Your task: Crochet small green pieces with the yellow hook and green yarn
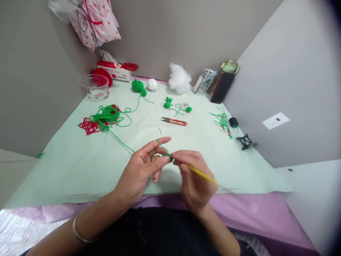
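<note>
My left hand (145,165) pinches a small piece of green crochet (168,157) between thumb and fingers. Green yarn (121,141) loops over its raised index finger and trails back to a tangled heap of green and red yarn (105,117) on the table. In my right hand (195,177) is a crochet hook with a yellow handle (202,174), gripped like a pencil. The hook's tip meets the crochet piece, where the fingers partly hide it. Beyond both hands lie orange thread snips (174,121).
At the back stand a clear plastic tub (95,87), a tissue box (117,71), green yarn balls (137,85), white stuffing (179,79), a clear cup (204,82) and a bottle (225,81). Yarn scraps (223,122), a black thread spool (233,122) and a small black stand (246,142) lie right.
</note>
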`<state>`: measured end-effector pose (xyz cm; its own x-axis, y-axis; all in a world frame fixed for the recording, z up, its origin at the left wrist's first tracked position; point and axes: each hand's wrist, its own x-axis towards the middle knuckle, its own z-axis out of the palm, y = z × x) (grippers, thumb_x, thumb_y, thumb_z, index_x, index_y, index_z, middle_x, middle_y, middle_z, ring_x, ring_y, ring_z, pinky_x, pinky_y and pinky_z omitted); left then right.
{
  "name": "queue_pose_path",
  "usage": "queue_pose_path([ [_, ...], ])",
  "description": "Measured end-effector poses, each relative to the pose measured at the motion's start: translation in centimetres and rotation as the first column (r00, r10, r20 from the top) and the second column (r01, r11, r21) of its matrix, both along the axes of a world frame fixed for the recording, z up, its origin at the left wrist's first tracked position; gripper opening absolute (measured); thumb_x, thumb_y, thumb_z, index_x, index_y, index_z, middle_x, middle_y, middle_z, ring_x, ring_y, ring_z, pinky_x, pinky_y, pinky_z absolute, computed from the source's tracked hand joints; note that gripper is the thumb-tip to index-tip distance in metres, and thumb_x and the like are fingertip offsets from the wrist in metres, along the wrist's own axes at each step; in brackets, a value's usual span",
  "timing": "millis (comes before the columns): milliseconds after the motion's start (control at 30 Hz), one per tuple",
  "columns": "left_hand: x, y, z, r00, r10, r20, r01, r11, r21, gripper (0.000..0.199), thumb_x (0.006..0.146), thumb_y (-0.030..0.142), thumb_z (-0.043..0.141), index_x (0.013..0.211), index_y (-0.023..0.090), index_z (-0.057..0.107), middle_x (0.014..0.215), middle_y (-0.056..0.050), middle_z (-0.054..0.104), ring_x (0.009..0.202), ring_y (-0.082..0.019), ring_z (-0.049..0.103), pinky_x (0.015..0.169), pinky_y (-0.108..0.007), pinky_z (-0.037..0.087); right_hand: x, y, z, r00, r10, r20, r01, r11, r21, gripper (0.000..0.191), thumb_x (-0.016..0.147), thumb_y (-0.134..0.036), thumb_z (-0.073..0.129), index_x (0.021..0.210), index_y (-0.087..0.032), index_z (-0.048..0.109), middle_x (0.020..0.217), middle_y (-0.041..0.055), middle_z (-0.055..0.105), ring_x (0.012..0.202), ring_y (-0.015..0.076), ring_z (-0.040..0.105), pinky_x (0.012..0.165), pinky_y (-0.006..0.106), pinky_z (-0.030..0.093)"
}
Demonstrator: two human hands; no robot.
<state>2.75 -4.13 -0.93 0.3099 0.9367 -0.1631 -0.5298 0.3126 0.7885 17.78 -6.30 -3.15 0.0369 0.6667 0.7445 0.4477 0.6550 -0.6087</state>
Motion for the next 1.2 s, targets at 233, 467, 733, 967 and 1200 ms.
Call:
queue_pose_path([
  [233,-0.6,0.6,0.1,0.975,-0.131,0.179,0.16,0.974,-0.161,0.029,0.084,0.019,0.087,0.113,0.015,0.085,0.06,0.01,0.041,0.043,0.002,0.027,0.04,-0.009,0.027,0.8,0.4,0.0,0.979,0.015,-0.204,-0.032,0.996,-0.081,0.025,0.103,-0.016,0.061,0.113,-0.029,0.079,0.096,0.0044,0.076,0.08,0.0174,0.071,0.07,0.034,0.061],
  [467,-0.2,0.1,-0.2,0.998,-0.056,0.002,0.056,0.998,0.03,0.036,0.084,0.021,0.088,0.118,0.03,0.083,0.086,0.003,0.064,0.049,0.0,0.049,0.046,-0.013,0.04,0.6,0.7,0.5,0.867,0.127,-0.481,-0.274,0.929,-0.249,0.016,0.103,-0.025,0.066,0.103,-0.029,0.082,0.095,0.002,0.078,0.079,0.0138,0.066,0.072,0.029,0.056],
  [733,-0.7,0.2,-0.7,0.993,-0.009,-0.118,0.02,0.995,0.096,0.029,0.086,0.027,0.087,0.115,0.029,0.084,0.091,0.002,0.064,0.057,-0.002,0.051,0.052,-0.015,0.044,1.0,1.2,0.6,0.73,0.145,-0.667,-0.433,0.854,-0.289,0.018,0.104,-0.034,0.065,0.096,-0.026,0.079,0.091,0.0007,0.079,0.069,0.0109,0.065,0.071,0.027,0.056],
  [967,-0.5,-0.4,0.0,0.92,0.178,-0.348,-0.099,0.967,0.234,0.026,0.086,0.018,0.083,0.111,0.024,0.083,0.084,0.002,0.062,0.059,-0.007,0.053,0.054,-0.018,0.049,1.1,-0.2,0.6,0.984,0.108,-0.142,-0.133,0.975,-0.178,0.023,0.107,-0.016,0.053,0.114,-0.025,0.073,0.1,0.0046,0.08,0.083,0.0167,0.073,0.076,0.033,0.061],
  [1200,0.1,-0.6,-0.1,0.981,0.125,-0.148,-0.115,0.991,0.076,0.044,0.077,0.016,0.09,0.119,0.024,0.08,0.086,0.003,0.064,0.052,-0.004,0.051,0.049,-0.018,0.05,0.2,-0.1,-1.1,0.946,-0.156,0.284,0.101,0.974,0.201,0.033,0.1,-0.014,0.065,0.127,-0.03,0.073,0.109,0.0093,0.079,0.096,0.0228,0.076,0.074,0.037,0.065],
])
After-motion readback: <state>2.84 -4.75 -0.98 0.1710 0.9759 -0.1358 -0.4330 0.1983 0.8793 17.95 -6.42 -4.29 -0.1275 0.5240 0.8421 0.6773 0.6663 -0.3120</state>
